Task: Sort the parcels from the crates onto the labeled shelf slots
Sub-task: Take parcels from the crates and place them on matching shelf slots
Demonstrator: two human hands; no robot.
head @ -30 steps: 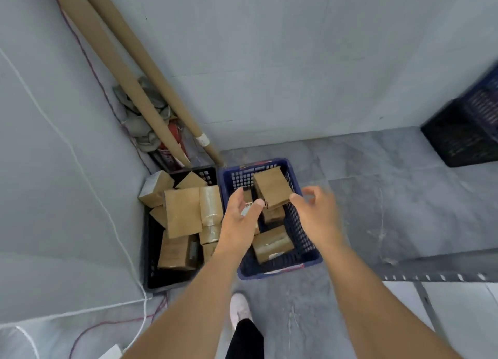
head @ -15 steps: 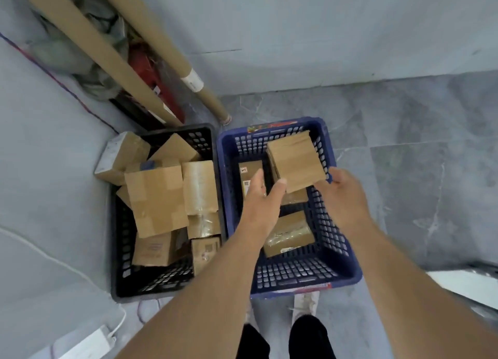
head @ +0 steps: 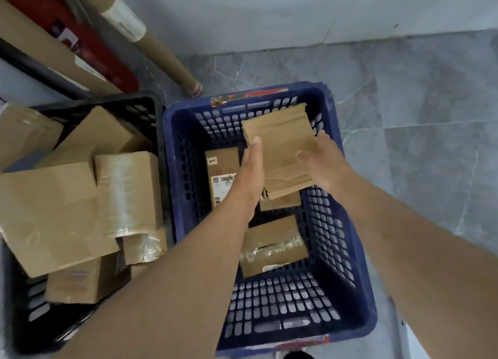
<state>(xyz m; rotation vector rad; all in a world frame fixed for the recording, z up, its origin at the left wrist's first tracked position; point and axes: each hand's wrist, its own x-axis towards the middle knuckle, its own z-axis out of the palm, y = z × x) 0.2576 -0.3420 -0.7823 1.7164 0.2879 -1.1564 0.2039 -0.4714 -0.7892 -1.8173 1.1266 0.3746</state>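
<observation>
Head view, looking steeply down. Shows a flat brown parcel (head: 283,148), tilted, over the far half of a blue crate (head: 175,170), clasped from both sides.

On its left edge, left hand (head: 250,170): thumb laid along the top face, other fingers hidden beneath, grip clamped on the parcel. On its right edge, right hand (head: 323,164): thumb on top, fingers curled round the side, grip likewise clamped on the parcel. Both bare forearms reaching in from the bottom of the frame.

Inside the blue crate, beneath and beside the held parcel: a labelled parcel (head: 222,175) against the left wall, a small parcel (head: 280,204) partly hidden under the held one, and a taped parcel (head: 272,245) nearer the person.

Touching the blue crate's left side, a black crate (head: 134,110) heaped with brown boxes (head: 54,210), several wrapped in clear tape.

Behind the crates, cardboard tubes (head: 151,37) leaning in the corner beside something red (head: 80,43). Grey tiled floor (head: 417,116) to the right, pale wall (head: 269,13) beyond.
</observation>
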